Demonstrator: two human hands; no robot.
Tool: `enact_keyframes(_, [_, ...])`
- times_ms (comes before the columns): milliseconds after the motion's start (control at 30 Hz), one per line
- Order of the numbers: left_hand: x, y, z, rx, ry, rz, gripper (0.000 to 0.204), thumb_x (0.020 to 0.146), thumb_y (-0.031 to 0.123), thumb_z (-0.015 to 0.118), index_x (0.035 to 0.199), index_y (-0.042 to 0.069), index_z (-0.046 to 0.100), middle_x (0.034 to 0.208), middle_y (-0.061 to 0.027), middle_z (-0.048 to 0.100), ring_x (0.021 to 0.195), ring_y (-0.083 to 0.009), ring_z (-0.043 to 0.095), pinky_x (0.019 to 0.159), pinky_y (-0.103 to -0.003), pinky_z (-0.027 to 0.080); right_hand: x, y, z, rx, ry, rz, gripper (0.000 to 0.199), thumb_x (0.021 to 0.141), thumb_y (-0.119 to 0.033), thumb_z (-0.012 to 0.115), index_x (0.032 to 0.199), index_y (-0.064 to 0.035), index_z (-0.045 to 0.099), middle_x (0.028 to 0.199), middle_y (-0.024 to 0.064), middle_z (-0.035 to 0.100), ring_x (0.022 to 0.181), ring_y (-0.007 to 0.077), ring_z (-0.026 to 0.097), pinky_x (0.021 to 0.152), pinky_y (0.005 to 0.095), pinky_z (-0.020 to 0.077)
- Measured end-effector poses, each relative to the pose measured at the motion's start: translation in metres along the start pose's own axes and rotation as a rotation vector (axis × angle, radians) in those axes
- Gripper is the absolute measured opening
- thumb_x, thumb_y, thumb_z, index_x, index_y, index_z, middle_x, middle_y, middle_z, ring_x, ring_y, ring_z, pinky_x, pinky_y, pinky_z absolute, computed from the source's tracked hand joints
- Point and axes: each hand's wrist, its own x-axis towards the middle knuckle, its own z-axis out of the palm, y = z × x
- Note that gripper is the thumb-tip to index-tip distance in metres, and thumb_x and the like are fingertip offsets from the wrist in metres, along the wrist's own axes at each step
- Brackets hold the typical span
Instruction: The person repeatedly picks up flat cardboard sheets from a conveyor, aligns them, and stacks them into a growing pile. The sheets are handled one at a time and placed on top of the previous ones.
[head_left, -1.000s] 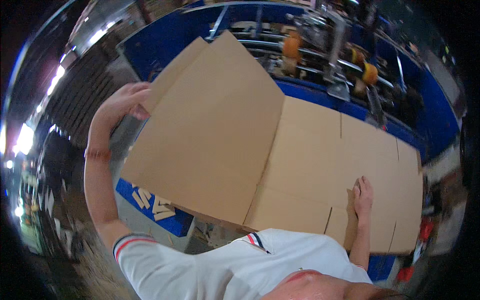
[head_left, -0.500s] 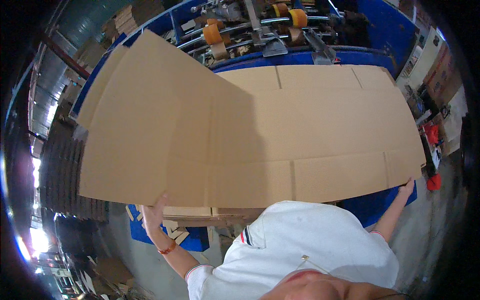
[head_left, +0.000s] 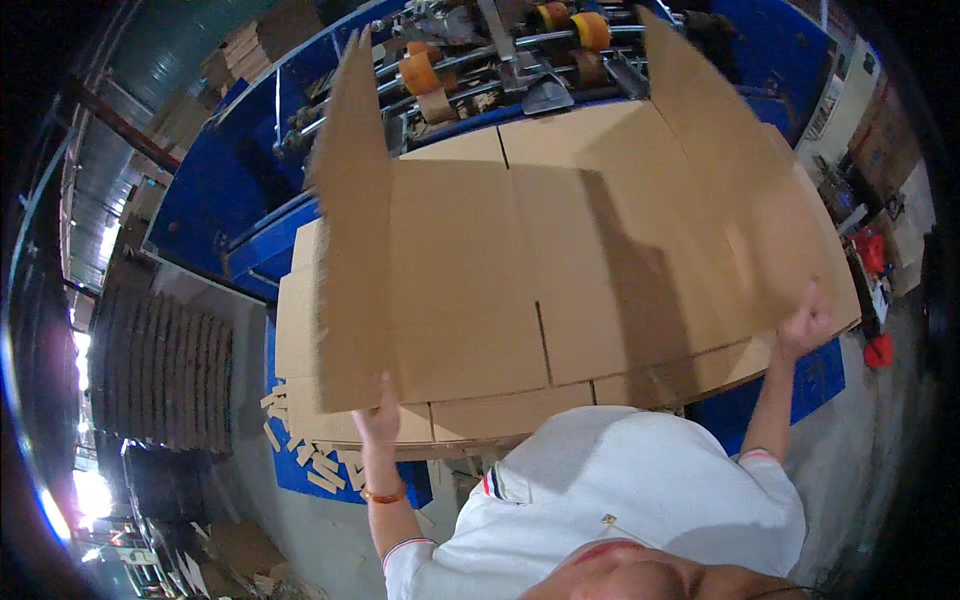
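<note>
A large brown cardboard sheet (head_left: 455, 270), creased and slotted, spans the space in front of me with its left and right end panels bent upward. At the near lower corner of the left panel, my left hand (head_left: 378, 418) is closed on the edge, thumb on the inner face. My right hand (head_left: 806, 325) grips the near edge of the right panel, its fingers partly hidden. Under this sheet lies another cardboard sheet (head_left: 490, 413), showing along the near edge and at both sides.
Beyond the sheet stands a blue machine (head_left: 215, 200) with metal shafts and orange rollers (head_left: 420, 73). Small cardboard offcuts (head_left: 325, 470) lie on a blue surface at lower left. A stack of dark flat sheets (head_left: 160, 365) stands at far left. Red items (head_left: 877, 350) are at right.
The left panel has swung up and to the right with my left hand. The right end has risen too, my right hand moving slightly up and inward. The sheet beneath now shows more.
</note>
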Motion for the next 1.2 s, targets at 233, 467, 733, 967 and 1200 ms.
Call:
enact_keyframes(233, [-0.005, 0.055, 0.1, 0.277, -0.288, 0.706, 0.059, 0.067, -0.003, 0.06, 0.125, 0.009, 0.06, 0.137, -0.0149, 0.049, 0.131, -0.0326, 0.042, 0.11, -0.047, 0.03, 0.002, -0.076, 0.037, 0.468, -0.091, -0.277, 0.032, 0.087, -0.009, 0.056, 0.116, 0.0029, 0.06, 0.113, 0.0184, 0.064, 0.102, 0.031, 0.063, 0.088, 0.036, 0.0489])
enact_keyframes(467, [0.001, 0.045, 0.128, 0.604, -0.753, 0.669, 0.083, 0.063, -0.008, 0.062, 0.139, 0.022, 0.045, 0.147, -0.0086, 0.038, 0.136, -0.0336, 0.033, 0.11, -0.056, 0.024, -0.066, -0.141, 0.057, 0.249, -0.915, -0.826, 0.049, 0.077, -0.022, 0.065, 0.124, -0.008, 0.057, 0.131, 0.0142, 0.053, 0.123, 0.0315, 0.05, 0.103, 0.0432, 0.0398])
enact_keyframes(733, [0.083, 0.021, 0.168, 0.589, -0.555, 0.801, 0.067, 0.076, -0.004, 0.053, 0.137, 0.023, 0.047, 0.143, -0.0067, 0.043, 0.131, -0.0337, 0.039, 0.107, -0.055, 0.027, -0.051, -0.149, 0.135, 0.245, -0.811, -0.787, 0.055, 0.073, -0.024, 0.07, 0.124, -0.011, 0.055, 0.134, 0.0119, 0.051, 0.124, 0.0284, 0.048, 0.101, 0.0461, 0.0392])
enact_keyframes(967, [0.176, 0.022, 0.214, 0.727, -0.36, 0.863, 0.067, 0.074, 0.0, 0.059, 0.136, 0.021, 0.047, 0.14, -0.0064, 0.046, 0.128, -0.0287, 0.043, 0.106, -0.052, 0.031, -0.016, -0.162, 0.235, 0.119, -0.698, -0.74, 0.057, 0.078, -0.027, 0.067, 0.131, -0.0148, 0.049, 0.138, 0.0093, 0.047, 0.13, 0.027, 0.041, 0.103, 0.0531, 0.0324])
enact_keyframes(1200, [0.181, -0.007, 0.177, 0.694, -0.157, 0.647, 0.054, 0.083, 0.016, 0.054, 0.135, 0.011, 0.044, 0.139, -0.0058, 0.046, 0.128, -0.0266, 0.043, 0.111, -0.053, 0.023, -0.011, -0.137, 0.242, -0.049, -0.706, -0.463, 0.054, 0.089, -0.034, 0.056, 0.137, -0.0127, 0.043, 0.147, 0.0121, 0.034, 0.139, 0.0291, 0.024, 0.109, 0.0511, 0.0237])
